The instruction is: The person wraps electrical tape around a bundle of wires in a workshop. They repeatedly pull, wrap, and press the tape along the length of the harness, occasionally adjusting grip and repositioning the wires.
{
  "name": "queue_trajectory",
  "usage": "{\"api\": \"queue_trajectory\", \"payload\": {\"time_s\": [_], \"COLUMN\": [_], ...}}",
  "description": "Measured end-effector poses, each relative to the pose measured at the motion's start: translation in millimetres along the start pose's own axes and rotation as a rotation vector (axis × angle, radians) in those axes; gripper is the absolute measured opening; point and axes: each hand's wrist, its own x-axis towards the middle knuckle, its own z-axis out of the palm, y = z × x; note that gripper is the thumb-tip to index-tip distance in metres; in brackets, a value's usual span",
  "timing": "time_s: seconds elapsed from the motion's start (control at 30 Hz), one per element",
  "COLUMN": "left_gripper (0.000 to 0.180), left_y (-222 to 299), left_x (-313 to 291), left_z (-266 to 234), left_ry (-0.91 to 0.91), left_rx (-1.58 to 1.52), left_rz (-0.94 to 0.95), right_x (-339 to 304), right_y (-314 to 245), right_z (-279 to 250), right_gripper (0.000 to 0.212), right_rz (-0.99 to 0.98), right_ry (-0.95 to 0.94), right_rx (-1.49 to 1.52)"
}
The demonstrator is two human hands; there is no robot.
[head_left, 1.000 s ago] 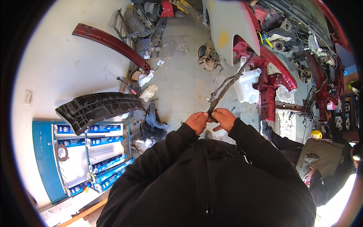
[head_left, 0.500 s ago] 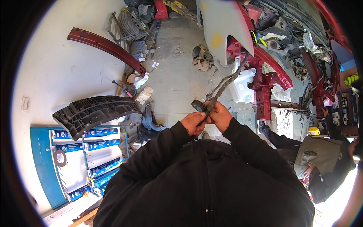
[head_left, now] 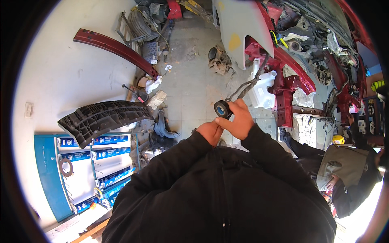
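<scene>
A roll of black tape [head_left: 221, 109] with a blue core sits against the fingers of my right hand [head_left: 240, 121], which is closed around it. My right thumb reaches across to the fingertips of my left hand [head_left: 210, 132]. Closed low beside it, my left hand grips the end of a dark wiring harness [head_left: 247, 84]; the gripped stretch is hidden behind the hands and the roll. From there the harness runs up and right in two strands to the car's front end.
The stripped red car front [head_left: 285, 93] stands at right, with a white plastic reservoir [head_left: 264, 90] beside it. A person [head_left: 344, 170] crouches at lower right. Along the left wall are a black plastic bumper part [head_left: 107, 117], a red beam [head_left: 117, 52] and a blue rack [head_left: 46, 174].
My right hand has turned and risen over the harness. The tape roll has shifted right and slightly up, its face tipped toward me. My left hand stays low, nearly in place.
</scene>
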Motion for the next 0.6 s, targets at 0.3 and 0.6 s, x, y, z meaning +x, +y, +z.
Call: {"api": "queue_trajectory", "payload": {"time_s": [0.3,0.6], "left_gripper": [0.021,0.032], "left_y": [9,1], "left_x": [12,11], "left_z": [-18,-7], "left_ry": [0.0,0.014], "left_rx": [0.081,-0.228], "left_rz": [-0.2,-0.226], "right_x": [-26,-20], "right_y": [24,53], "right_z": [-1,25], "right_gripper": [0.029,0.042], "right_rz": [0.21,0.666], "right_ry": [-0.253,-0.384], "right_rx": [0.168,0.579]}}
